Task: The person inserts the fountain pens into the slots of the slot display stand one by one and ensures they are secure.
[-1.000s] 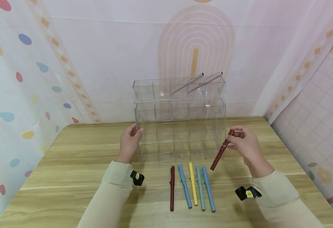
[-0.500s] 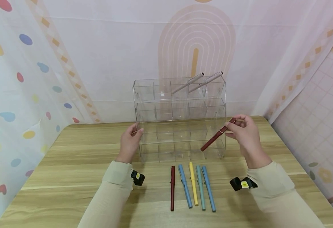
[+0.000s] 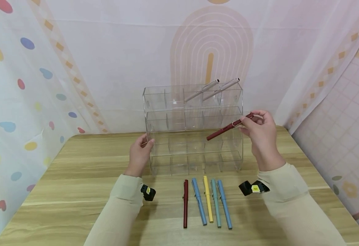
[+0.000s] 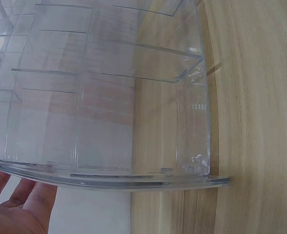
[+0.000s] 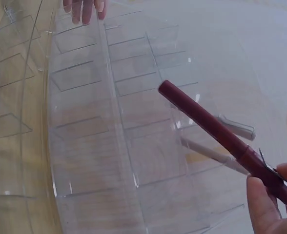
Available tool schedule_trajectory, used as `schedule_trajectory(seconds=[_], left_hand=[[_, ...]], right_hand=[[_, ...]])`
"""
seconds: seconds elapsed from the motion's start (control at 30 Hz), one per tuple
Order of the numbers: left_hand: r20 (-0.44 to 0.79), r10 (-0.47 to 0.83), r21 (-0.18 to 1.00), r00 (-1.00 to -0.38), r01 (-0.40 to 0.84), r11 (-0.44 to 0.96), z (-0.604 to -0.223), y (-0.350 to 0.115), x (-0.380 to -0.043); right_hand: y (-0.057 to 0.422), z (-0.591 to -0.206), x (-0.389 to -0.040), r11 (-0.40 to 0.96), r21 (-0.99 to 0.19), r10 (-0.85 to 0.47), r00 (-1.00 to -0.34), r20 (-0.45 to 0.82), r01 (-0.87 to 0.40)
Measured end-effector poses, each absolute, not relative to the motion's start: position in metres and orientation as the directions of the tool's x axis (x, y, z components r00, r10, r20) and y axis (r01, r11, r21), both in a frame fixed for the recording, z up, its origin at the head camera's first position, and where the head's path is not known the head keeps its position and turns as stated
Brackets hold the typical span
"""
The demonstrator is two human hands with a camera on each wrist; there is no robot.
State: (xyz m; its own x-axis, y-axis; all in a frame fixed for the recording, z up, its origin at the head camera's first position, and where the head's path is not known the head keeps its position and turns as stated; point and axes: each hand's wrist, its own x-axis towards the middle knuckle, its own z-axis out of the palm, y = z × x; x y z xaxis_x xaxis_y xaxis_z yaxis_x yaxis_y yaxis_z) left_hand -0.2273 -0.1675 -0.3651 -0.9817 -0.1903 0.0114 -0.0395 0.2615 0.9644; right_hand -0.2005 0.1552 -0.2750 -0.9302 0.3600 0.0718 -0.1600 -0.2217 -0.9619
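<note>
A clear acrylic rack (image 3: 195, 131) with stepped rows of compartments stands upright on the table. My left hand (image 3: 140, 153) grips its left side panel, thumb in front and fingers behind; the left wrist view shows the panel edge (image 4: 109, 181) between them. My right hand (image 3: 261, 136) pinches a dark red pen (image 3: 225, 131) by its capped, clipped end. The pen slants down to the left, its free end overlapping the rack's middle rows in the head view. Two pale pens (image 3: 202, 90) lean in the top row's compartments, also visible behind the red pen (image 5: 207, 122) in the right wrist view.
On the wooden table (image 3: 84, 191) before the rack lie a dark red pen (image 3: 185, 204), a blue pen (image 3: 199, 201), a yellow pen (image 3: 208, 199), a teal pen (image 3: 216, 203) and another blue pen (image 3: 225, 204). A patterned curtain (image 3: 121, 61) hangs behind.
My right hand has risen and shifted slightly left with the red pen, which has tilted from steep to nearer level. My left hand stays on the rack's side.
</note>
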Motion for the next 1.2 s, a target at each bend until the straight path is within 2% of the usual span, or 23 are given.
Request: schedule_trajectory(seconds=[0.27,0.47,0.73,0.97,1.2], left_hand=[[0.004,-0.187,0.961,-0.982,-0.047,0.272,-0.365,-0.167,-0.228],[0.003,-0.186,0.962,-0.983,-0.047,0.268,-0.366,-0.167,-0.228],[0.002,-0.185,0.963,-0.983,-0.049,0.267,-0.366,-0.168,-0.228],[0.004,-0.184,0.962,-0.983,-0.046,0.271,-0.365,-0.168,-0.228],[-0.002,-0.186,0.963,-0.982,-0.052,0.264,-0.364,-0.168,-0.228]], right_hand=[[0.147,-0.265,-0.214,-0.251,-0.928,0.418,-0.895,0.154,-0.277],[0.138,-0.26,-0.225,-0.269,-0.909,0.431,-0.884,0.182,-0.318],[0.124,-0.259,-0.24,-0.323,-0.878,0.479,-0.862,0.169,-0.352],[0.112,-0.262,-0.249,-0.282,-0.889,0.509,-0.842,0.18,-0.361],[0.099,-0.267,-0.256,-0.26,-0.906,0.489,-0.855,0.175,-0.334]])
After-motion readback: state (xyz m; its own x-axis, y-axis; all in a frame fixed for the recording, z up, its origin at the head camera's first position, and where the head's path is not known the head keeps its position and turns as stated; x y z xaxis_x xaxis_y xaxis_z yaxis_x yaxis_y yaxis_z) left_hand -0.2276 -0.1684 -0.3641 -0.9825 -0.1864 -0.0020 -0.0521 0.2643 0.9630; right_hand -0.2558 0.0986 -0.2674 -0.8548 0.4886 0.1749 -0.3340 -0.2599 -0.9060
